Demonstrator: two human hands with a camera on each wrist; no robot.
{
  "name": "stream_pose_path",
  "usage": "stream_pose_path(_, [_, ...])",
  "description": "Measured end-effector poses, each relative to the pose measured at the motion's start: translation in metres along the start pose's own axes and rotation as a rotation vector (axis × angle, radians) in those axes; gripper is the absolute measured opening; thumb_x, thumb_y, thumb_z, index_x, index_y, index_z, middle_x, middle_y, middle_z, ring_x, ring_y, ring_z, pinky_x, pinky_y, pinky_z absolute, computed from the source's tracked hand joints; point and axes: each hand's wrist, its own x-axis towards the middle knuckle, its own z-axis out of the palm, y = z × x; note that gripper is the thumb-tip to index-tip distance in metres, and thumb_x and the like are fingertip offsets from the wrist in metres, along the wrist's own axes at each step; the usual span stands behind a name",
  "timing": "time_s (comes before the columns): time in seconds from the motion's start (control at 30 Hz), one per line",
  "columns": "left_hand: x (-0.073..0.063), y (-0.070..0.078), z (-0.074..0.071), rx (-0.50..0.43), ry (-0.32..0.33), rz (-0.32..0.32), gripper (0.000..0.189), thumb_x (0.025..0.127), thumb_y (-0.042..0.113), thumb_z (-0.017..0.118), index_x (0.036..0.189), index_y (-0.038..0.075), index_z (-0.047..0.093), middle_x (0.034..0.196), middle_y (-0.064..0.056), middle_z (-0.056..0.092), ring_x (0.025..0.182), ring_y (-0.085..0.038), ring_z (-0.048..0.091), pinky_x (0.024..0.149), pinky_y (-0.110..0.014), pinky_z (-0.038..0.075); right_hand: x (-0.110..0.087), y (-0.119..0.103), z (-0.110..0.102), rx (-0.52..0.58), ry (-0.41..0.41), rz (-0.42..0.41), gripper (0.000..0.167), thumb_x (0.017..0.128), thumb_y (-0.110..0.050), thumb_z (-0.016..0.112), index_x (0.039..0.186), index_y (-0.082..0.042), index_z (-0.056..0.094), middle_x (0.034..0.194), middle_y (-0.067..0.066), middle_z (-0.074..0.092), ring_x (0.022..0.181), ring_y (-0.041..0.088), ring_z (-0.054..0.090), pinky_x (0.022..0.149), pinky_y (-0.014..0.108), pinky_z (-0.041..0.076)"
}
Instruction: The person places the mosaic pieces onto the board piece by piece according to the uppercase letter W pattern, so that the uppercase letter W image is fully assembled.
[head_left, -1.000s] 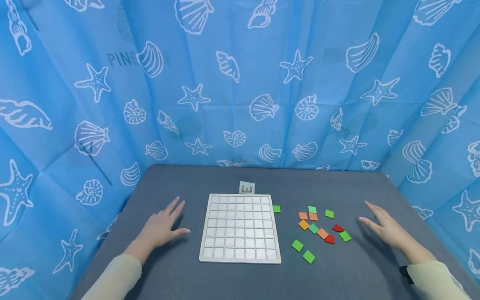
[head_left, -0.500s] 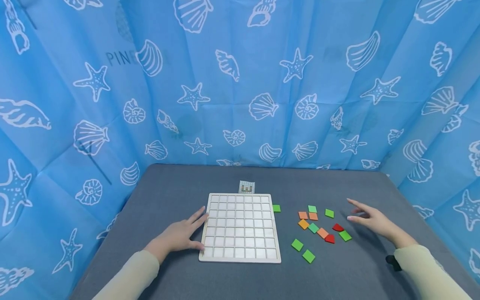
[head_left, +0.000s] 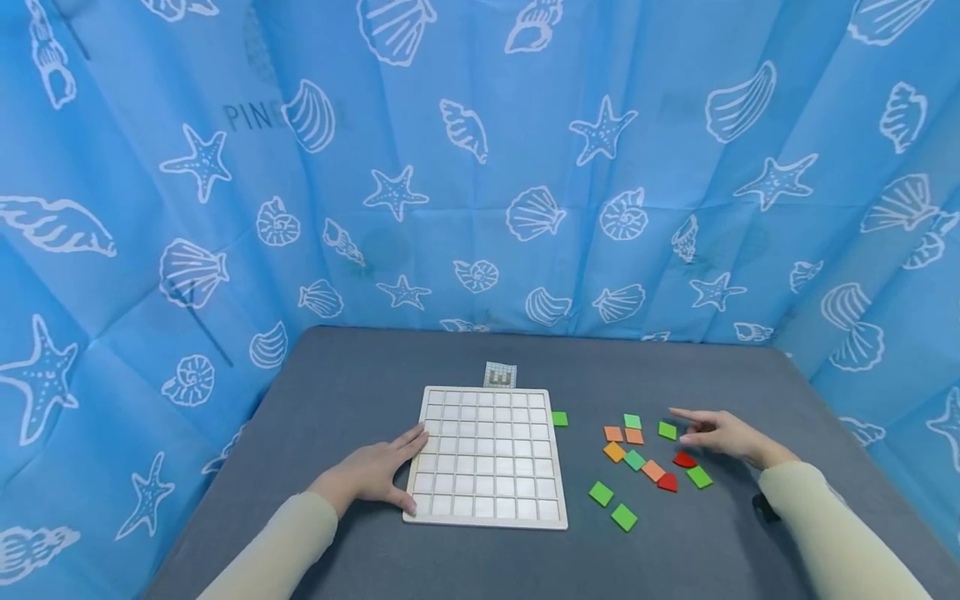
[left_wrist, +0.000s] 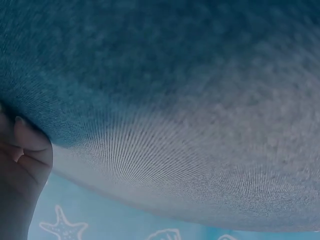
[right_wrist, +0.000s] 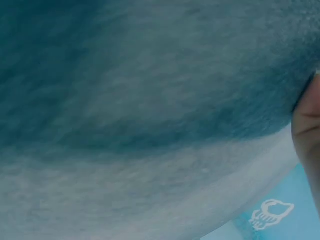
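A white square board [head_left: 483,522] divided into a grid of cells lies flat in the head view. My left hand [head_left: 369,473] rests along its left edge, fingers at the upper part of that side and thumb near the bottom corner. On the right, my right hand [head_left: 726,437] is low over the table, index finger extended just above a green square tile [head_left: 667,431] and thumb near the tile's right side. Red tiles [head_left: 685,459] lie just below this hand. Each wrist view shows only part of a hand, the left [left_wrist: 27,160] and the right [right_wrist: 307,130], beside grey cloth.
Orange tiles [head_left: 614,452], mint-green tiles [head_left: 633,461] and more green tiles [head_left: 623,517] are scattered right of the board. One green tile [head_left: 560,418] sits by the board's right edge. A small patterned card [head_left: 500,375] lies behind it. A blue shell-print curtain [head_left: 465,225] hangs behind the grey table [head_left: 390,358].
My left hand has moved right, from bare table onto the board's left edge. My right hand has moved left and lower, to the green tile. The board and tiles stay put.
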Motion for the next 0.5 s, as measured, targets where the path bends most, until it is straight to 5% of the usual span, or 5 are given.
stream_pose_path(0.27, [0.004, 0.0, 0.001, -0.013, -0.021, -0.009, 0.111, 0.069, 0.064, 0.075, 0.156, 0.017, 0.024, 0.163, 0.001, 0.012, 0.134, -0.039, 0.039, 0.1, -0.053, 0.038, 0.012, -0.006, -0.003, -0.076, -0.072, 0.049, 0.064, 0.092, -0.019, 0.068, 0.144, 0.006, 0.039, 0.081, 0.007, 0.043, 0.084, 0.026, 0.044, 0.073, 0.039, 0.036])
stream_pose_path(0.43, [0.002, 0.003, 0.0, -0.023, -0.026, -0.025, 0.111, 0.069, 0.063, 0.075, 0.156, 0.018, 0.025, 0.163, 0.001, 0.012, 0.135, -0.04, 0.038, 0.101, -0.053, 0.037, 0.017, -0.008, -0.004, -0.12, -0.069, 0.083, 0.062, 0.092, -0.021, 0.068, 0.143, 0.004, 0.043, 0.115, 0.029, 0.052, 0.101, 0.034, 0.046, 0.085, 0.048, 0.042])
stream_pose_path(0.5, [0.001, 0.003, -0.001, -0.029, -0.027, -0.027, 0.11, 0.068, 0.062, 0.076, 0.156, 0.017, 0.026, 0.163, 0.001, 0.012, 0.135, -0.04, 0.038, 0.101, -0.054, 0.037, 0.018, -0.008, -0.004, -0.12, -0.069, 0.092, 0.06, 0.092, -0.02, 0.068, 0.142, 0.003, 0.044, 0.116, 0.031, 0.051, 0.101, 0.035, 0.046, 0.086, 0.049, 0.041])
